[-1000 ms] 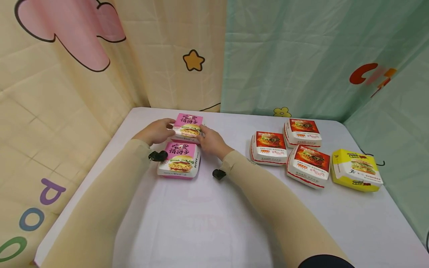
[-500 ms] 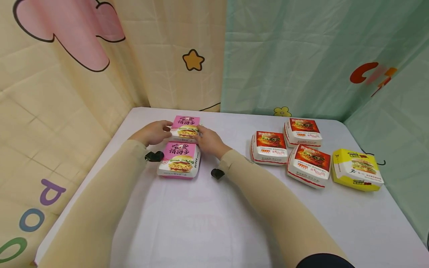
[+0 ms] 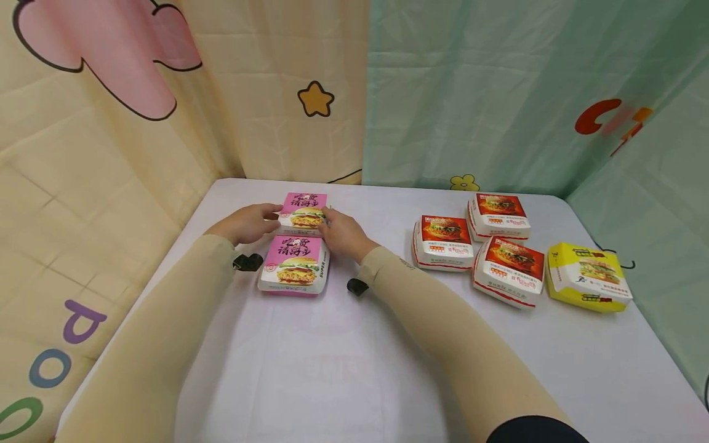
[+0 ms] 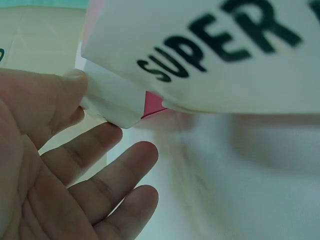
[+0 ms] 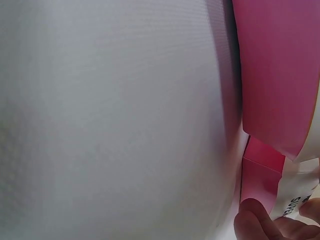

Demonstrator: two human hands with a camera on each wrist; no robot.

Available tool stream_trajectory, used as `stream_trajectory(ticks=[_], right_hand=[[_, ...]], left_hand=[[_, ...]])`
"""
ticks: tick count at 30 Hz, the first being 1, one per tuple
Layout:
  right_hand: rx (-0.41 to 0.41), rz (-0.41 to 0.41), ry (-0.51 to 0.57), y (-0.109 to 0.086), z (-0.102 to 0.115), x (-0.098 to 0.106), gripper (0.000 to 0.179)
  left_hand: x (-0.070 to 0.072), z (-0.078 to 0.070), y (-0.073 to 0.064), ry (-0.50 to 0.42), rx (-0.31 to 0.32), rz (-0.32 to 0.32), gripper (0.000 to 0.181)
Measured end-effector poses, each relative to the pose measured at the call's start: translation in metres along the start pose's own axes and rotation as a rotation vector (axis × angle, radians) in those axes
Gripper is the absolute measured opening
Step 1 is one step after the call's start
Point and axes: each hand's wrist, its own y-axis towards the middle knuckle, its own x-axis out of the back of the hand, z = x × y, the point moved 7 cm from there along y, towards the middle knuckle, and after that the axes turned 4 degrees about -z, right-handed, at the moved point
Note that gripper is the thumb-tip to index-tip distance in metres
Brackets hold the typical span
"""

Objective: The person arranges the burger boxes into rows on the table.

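Note:
Two pink-and-white burger boxes sit on the left of the table, one behind the other. The far burger box (image 3: 301, 215) is between both hands, right up against the back of the near burger box (image 3: 295, 264). My left hand (image 3: 247, 223) touches its left side; the left wrist view shows the thumb and index fingertip at a lower corner, other fingers (image 4: 135, 160) extended. On the opposite side my right hand (image 3: 344, 234) grips its right end, thumb and fingers around the corner in the right wrist view. The near box's side reads "SUPER" in the left wrist view.
On the right are three red-and-white burger boxes, one in front (image 3: 508, 272), one at left (image 3: 443, 243) and one behind (image 3: 498, 216). Beside them is a yellow-and-white burger box (image 3: 589, 277). Curtains (image 3: 310, 141) hang behind the white table (image 3: 327, 369).
Both hands have brought the far pink burger box slightly left and nearer, closing against the near one. The other boxes have stayed in place.

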Motion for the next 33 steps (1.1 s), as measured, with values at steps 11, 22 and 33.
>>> stream_trajectory(ticks=[11, 22, 33], right_hand=[[-0.025, 0.01, -0.048, -0.0002, -0.0009, -0.0015, 0.06], [-0.054, 0.025, -0.053, -0.0017, -0.0008, -0.0007, 0.061], [-0.043, 0.021, -0.067, 0.0008, -0.0029, -0.0015, 0.061]], left_hand=[[-0.0014, 0.0033, 0.0005, 0.008, -0.012, -0.017, 0.064], [-0.0019, 0.0043, 0.0018, 0.038, -0.028, -0.03, 0.064], [-0.002, 0.002, 0.0007, 0.036, -0.027, -0.031, 0.064]])
